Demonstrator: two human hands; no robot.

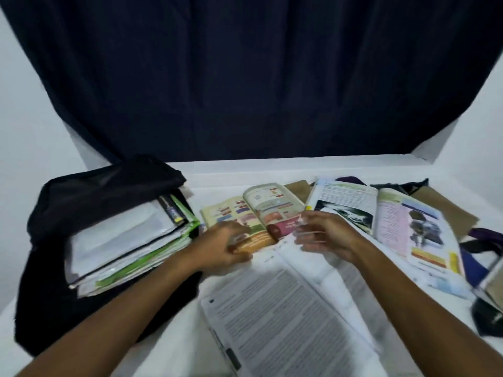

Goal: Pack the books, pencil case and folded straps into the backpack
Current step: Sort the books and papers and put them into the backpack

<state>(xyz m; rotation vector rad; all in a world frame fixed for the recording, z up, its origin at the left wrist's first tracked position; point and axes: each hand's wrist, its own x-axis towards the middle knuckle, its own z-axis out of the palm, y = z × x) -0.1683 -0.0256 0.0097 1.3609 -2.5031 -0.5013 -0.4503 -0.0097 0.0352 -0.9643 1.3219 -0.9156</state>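
A black backpack (54,281) lies open at the left, with a stack of books and folders (128,240) in its mouth. A small colourful book (261,210) lies open in the middle. My left hand (223,246) pinches its lower left edge between fingers and thumb. My right hand (326,235) touches the lower right page with straight, blurred fingers. In front of me lies a large open book of plain text (285,314). Another open illustrated book (402,227) lies to the right. Purple and dark straps (484,240) sit at the far right.
Everything rests on a white table (245,170) in front of a dark blue curtain (245,77). Brown paper (446,210) shows under the right-hand book. A dark object (487,314) sits at the right edge, partly cut off.
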